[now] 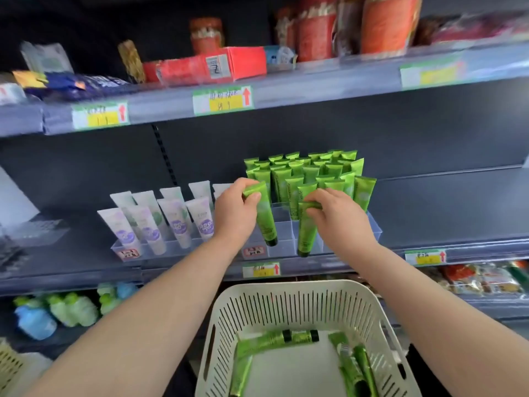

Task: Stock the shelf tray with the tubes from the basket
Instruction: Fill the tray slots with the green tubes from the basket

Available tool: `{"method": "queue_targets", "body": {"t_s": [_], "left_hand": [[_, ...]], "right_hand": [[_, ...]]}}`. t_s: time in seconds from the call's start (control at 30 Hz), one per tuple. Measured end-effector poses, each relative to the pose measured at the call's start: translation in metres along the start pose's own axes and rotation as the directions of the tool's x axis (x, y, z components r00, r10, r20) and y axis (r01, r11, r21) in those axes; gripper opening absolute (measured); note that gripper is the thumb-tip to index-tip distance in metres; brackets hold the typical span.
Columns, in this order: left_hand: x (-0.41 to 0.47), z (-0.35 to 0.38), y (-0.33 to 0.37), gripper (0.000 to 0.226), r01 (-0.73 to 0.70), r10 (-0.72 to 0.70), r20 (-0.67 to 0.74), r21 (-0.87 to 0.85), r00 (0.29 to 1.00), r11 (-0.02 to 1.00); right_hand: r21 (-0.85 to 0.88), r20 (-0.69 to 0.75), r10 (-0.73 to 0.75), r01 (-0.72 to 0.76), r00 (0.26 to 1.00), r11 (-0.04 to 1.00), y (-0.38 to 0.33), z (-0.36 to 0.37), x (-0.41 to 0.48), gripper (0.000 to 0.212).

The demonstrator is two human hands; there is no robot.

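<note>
Your left hand [234,207] pinches a glossy green tube [264,216] by its crimped end, and your right hand [337,222] pinches a second tube [307,233]. Both hang cap-down at the clear plastic tray [282,242] front. More tubes lie in the slotted white basket [286,310] below.

Tubes [312,173] I hold and stock: bright green, black caps. Basket [286,305] below me: off-white, slotted walls. Tray [286,233]: clear plastic. Neighbouring tubes [177,219]: white with purple round marks. Shelf labels [221,100]: yellow, green-edged, red arrows. Box [246,61] overhead: red. Shelves [429,213]: dark grey.
</note>
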State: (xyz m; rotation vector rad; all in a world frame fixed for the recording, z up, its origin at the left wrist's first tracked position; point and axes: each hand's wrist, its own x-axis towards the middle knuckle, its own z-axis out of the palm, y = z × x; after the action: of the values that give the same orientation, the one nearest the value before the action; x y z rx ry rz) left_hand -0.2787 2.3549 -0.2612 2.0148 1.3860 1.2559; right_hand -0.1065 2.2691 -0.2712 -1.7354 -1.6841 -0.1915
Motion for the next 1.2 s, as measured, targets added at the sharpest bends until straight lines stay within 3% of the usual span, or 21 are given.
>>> {"method": "queue_targets", "body": {"t_s": [0.23,0.53,0.83,1.0,1.2], "left_hand": [[0.052,0.017,0.004,0.019,-0.005,0.005,-0.051,-0.004,0.999,1.000],[0.093,0.066,-0.030,0.021,0.013,-0.043,0.186,0.163,0.982,0.987],[0.100,0.078,-0.042,0.020,-0.024,-0.038,0.257,0.237,0.966,0.971],[0.095,0.062,-0.033,0.027,-0.101,0.046,0.228,0.237,0.973,0.966],[0.078,0.031,-0.028,0.026,-0.298,0.217,0.250,0.354,0.944,0.886]], "right_hand": [[-0.003,-0.060,-0.001,0.001,0.998,1.000,0.008,0.004,0.036,0.021],[-0.007,0.016,-0.008,0.008,1.000,1.000,0.030,0.027,0.048,0.021],[-0.020,0.046,-0.003,0.004,0.999,1.000,0.038,0.031,0.053,0.021],[-0.013,0.013,-0.021,0.021,1.000,1.000,0.028,0.030,0.061,0.021],[-0.001,-0.030,-0.021,0.021,0.999,1.000,0.008,0.030,0.081,0.023]]}}
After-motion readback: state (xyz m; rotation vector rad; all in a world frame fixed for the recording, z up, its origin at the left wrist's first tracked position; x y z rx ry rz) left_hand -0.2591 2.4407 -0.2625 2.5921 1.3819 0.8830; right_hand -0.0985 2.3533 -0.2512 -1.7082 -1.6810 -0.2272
